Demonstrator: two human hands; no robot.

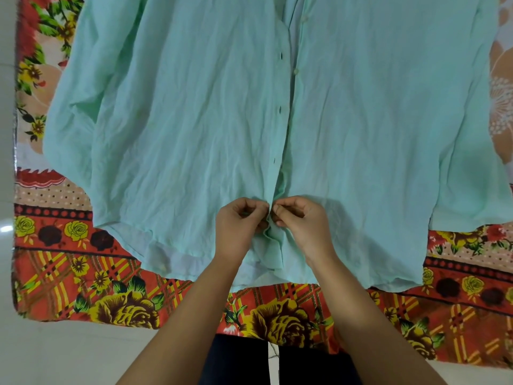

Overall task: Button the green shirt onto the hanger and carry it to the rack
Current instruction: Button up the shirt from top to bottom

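Note:
A pale green shirt [194, 120] lies spread front-up on a floral cloth, collar end away from me and out of view. Its placket runs down the middle, with open buttonholes on the left edge and small buttons [296, 70] on the right edge. My left hand [240, 223] pinches the left placket edge near the hem. My right hand [298, 218] pinches the right edge against it, fingertips of both hands meeting at the lowest button spot. The hanger is hidden or out of view.
The red, yellow and green floral cloth [125, 295] covers the surface under the shirt. Pale tiled floor [69, 354] shows at the left and bottom. My dark-clothed legs [241, 359] appear at the bottom centre.

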